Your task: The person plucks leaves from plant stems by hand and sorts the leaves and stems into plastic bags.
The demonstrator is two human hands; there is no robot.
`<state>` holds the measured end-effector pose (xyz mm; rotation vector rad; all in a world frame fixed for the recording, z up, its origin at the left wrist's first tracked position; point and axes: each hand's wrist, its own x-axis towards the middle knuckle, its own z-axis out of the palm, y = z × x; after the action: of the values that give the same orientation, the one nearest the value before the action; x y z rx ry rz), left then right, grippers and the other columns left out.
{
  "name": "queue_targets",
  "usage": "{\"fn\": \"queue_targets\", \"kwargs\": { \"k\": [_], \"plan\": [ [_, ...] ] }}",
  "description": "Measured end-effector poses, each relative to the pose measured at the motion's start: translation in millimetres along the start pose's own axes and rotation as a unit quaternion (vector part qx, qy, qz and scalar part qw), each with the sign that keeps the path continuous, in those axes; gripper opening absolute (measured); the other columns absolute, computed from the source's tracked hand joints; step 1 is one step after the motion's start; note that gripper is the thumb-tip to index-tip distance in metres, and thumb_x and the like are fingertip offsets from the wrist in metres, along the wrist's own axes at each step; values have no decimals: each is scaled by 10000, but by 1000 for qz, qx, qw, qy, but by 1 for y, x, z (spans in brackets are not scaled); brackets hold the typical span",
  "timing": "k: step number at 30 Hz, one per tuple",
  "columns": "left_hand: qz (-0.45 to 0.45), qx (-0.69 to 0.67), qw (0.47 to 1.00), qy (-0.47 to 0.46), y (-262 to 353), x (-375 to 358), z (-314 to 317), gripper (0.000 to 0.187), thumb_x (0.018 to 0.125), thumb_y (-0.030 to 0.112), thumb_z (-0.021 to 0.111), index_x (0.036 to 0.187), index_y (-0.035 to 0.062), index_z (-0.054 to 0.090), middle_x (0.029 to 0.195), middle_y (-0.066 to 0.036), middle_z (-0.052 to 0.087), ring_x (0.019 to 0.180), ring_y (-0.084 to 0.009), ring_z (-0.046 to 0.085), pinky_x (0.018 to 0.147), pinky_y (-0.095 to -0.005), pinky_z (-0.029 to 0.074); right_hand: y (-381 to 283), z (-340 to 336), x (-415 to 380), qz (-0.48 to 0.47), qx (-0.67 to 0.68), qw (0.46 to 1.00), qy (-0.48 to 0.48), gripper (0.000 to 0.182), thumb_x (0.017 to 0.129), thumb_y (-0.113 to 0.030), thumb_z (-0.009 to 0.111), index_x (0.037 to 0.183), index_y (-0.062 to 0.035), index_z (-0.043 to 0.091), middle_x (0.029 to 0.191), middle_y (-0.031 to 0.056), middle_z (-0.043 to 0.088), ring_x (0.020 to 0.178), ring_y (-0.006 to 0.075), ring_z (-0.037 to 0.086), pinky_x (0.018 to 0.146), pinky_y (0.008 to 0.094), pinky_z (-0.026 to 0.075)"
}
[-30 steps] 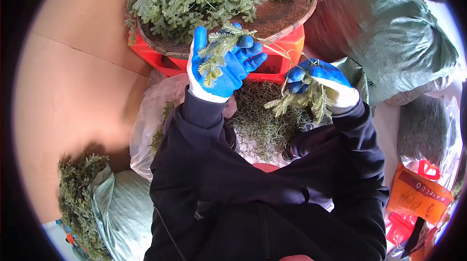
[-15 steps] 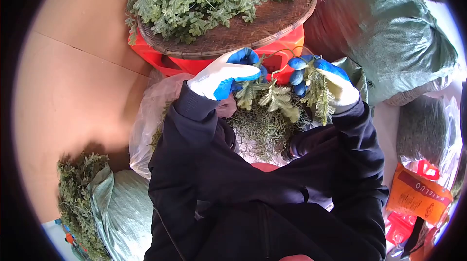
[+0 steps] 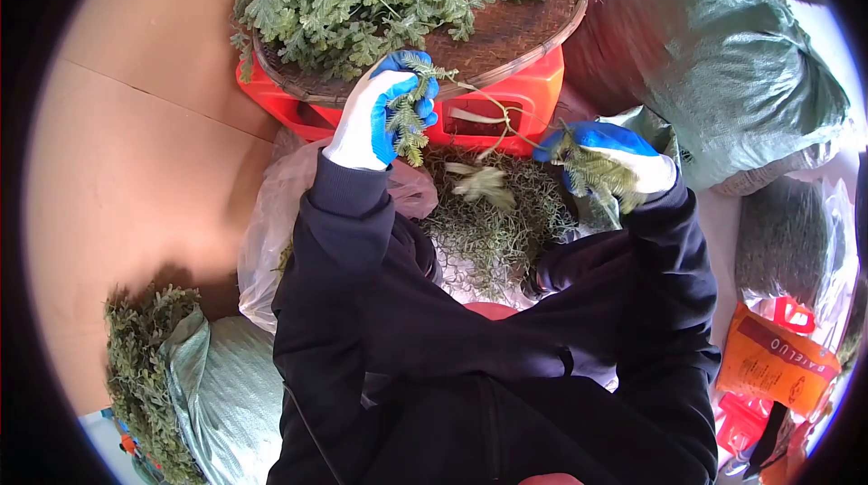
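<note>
My left hand [image 3: 384,113], in a white and blue glove, is closed on one end of a leafy green sprig [image 3: 410,123] in front of the tray. My right hand [image 3: 615,152], gloved the same way, grips another part of the sprig, its leaves [image 3: 588,170] lying over the fingers. Thin branching stems [image 3: 506,117] stretch between the two hands, with a blurred pale leaf cluster hanging from the middle. Below them, a heap of thin tangled green stems [image 3: 493,236] lies between my legs.
A round woven tray [image 3: 506,28] piled with green sprigs [image 3: 362,1] rests on a red stool [image 3: 529,96]. A large green sack [image 3: 723,69] stands at the right, an orange bag [image 3: 778,363] below it. Clear plastic [image 3: 271,241] and a pale sack [image 3: 231,386] with foliage are at the left.
My left hand has moved left and up, and my right hand slightly down, so they are farther apart. The stems between them are now stretched out.
</note>
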<state>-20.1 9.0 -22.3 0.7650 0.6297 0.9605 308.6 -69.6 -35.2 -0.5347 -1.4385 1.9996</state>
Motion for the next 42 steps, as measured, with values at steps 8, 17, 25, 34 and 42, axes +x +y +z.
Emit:
{"fn": "queue_targets", "kwargs": {
  "k": [8, 17, 25, 34, 42],
  "plan": [
    [45, 307, 951, -9, -4, 5, -12, 325, 854, 141, 586, 1142, -6, 549, 872, -123, 615, 718, -212, 602, 684, -342, 524, -6, 23, 6, 68, 93, 992, 57, 399, 980, -309, 508, 1237, -5, 536, 1176, 140, 597, 980, 207, 614, 736, 346, 525],
    [131, 504, 798, -302, -40, -20, 61, 879, 712, 134, 774, 1455, 37, 314, 1443, -197, 384, 1356, -297, 379, 1130, -369, 305, 27, 19, 8, 125, 268, 954, 47, 403, 909, -227, 641, 1226, -3, 530, 1022, 74, 614, 874, 164, 623, 686, 292, 515],
    [80, 627, 750, -194, -49, -12, 62, 638, 813, 92, 629, 1389, 1, 371, 964, -265, 614, 862, -415, 618, 753, -456, 481, 7, 9, 14, 161, 82, 982, 53, 559, 946, -418, 550, 1311, 2, 503, 1060, 73, 617, 867, 144, 610, 697, 269, 497],
    [137, 708, 685, -107, -56, -12, 50, 313, 831, 214, 627, 1101, 68, 568, 714, -182, 597, 684, -397, 601, 599, -484, 432, 27, -8, -3, 57, -80, 992, 80, 477, 1042, -331, 387, 1400, -17, 420, 1277, 106, 548, 1064, 170, 603, 872, 299, 489],
    [167, 730, 655, -102, -77, -13, 53, 237, 817, 234, 616, 976, 65, 564, 685, -148, 607, 664, -377, 624, 594, -478, 473, 27, 50, 28, -29, -20, 977, 211, 744, 908, -75, 658, 1492, -22, 200, 1147, 82, 618, 1037, 142, 605, 923, 295, 468]
  ]
}}
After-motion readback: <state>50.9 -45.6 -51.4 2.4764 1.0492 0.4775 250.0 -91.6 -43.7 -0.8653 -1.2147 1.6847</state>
